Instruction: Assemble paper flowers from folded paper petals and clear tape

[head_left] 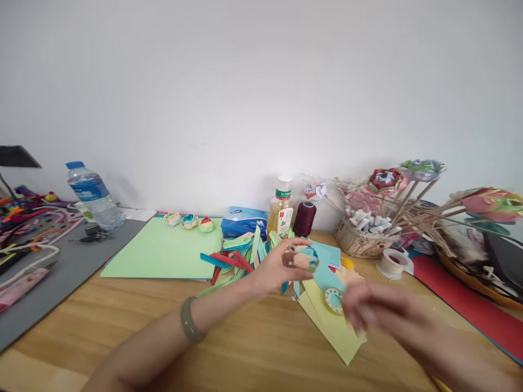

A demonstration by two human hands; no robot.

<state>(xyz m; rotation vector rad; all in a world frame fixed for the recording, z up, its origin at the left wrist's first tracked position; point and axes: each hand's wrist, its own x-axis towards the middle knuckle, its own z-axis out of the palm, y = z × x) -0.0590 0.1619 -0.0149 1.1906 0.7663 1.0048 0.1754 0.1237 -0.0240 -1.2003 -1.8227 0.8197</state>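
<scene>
Holds a small paper flower [306,260] in the left hand [281,268], raised above the surface [245,343] near coloured strips [239,258]. Cannot tell the grip of the blurred right hand [378,305], near a pale ring [328,301]. Farther out, see three paper rosettes [189,221] on green paper [159,250].

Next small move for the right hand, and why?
Probably bring the right hand to the small blue-and-peach paper rosette: only the left hand holds it, and the right is apart from it, too blurred to show any grip.

tissue pack [244,224] behind paper strips [235,260], three paper flowers [189,221] on sheets [155,256] at left
</scene>
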